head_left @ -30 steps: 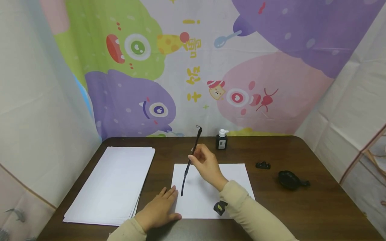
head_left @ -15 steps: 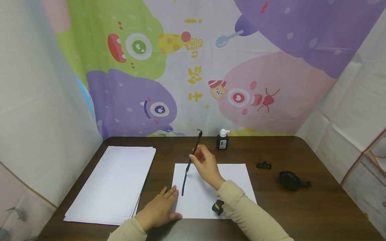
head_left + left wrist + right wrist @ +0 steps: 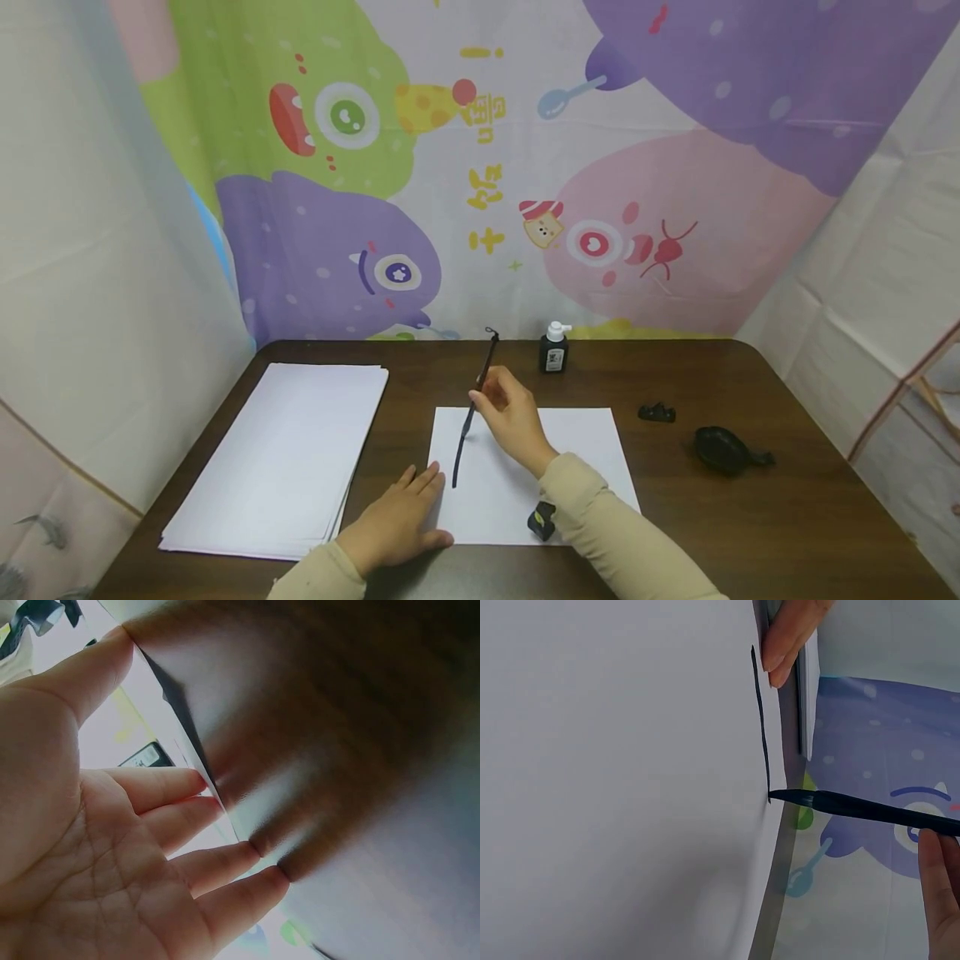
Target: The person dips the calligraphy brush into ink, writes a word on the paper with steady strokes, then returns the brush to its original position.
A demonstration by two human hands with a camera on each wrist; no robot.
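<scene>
My right hand (image 3: 517, 421) pinches a dark writing brush (image 3: 485, 367) between thumb and fingers, its looped end up and leaning slightly right. In the right wrist view the tip of the brush (image 3: 855, 806) meets the upper end of a thin black stroke (image 3: 761, 720), near the left edge of the white paper (image 3: 577, 442). My left hand (image 3: 397, 521) rests at that sheet's left edge, fingertips on the paper and thumb spread at the lower corner. From below, the left wrist view shows the palm of the left hand (image 3: 127, 855) with extended fingers.
A stack of white paper (image 3: 277, 458) lies at the left. Behind the sheet stands a black ink bottle (image 3: 554, 354) with a white nozzle. To the right are a small black brush rest (image 3: 657, 412) and a black dish (image 3: 722, 450). A black object (image 3: 542, 521) is beside the right cuff.
My right hand has shifted slightly down, and the brush's looped end has come lower. The stroke looks slightly longer at its far end. My left hand stays in place.
</scene>
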